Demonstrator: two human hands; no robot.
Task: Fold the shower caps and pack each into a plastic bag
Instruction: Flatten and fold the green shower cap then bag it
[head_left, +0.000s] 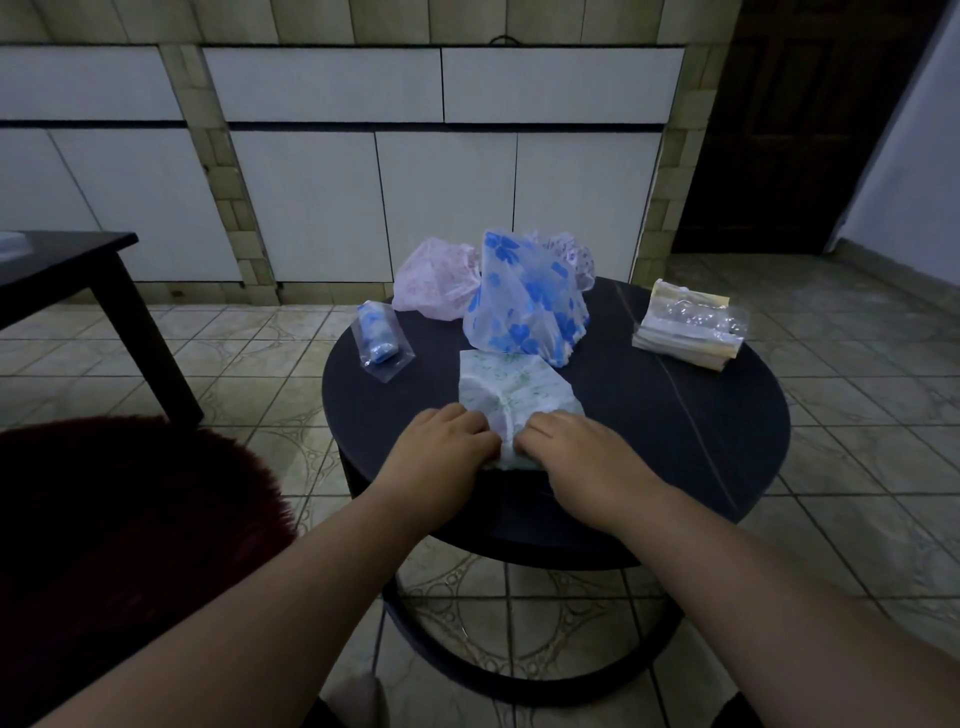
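Observation:
A white shower cap with a green print (511, 387) lies flat on the round dark table (701, 415). My left hand (441, 449) and my right hand (576, 452) both grip its near edge, fingers curled into the bunched plastic. Behind it stands a crumpled blue-flowered cap (530, 301), with a pink cap (439, 283) to its left and another pale cap (574, 254) behind. A rolled blue cap packed in a clear bag (379, 340) lies at the table's left.
A stack of clear plastic bags (688, 325) rests at the table's right side. A dark red fluffy seat (119, 519) is at the near left, and a dark low table (78, 260) stands further left. Tiled floor surrounds the table.

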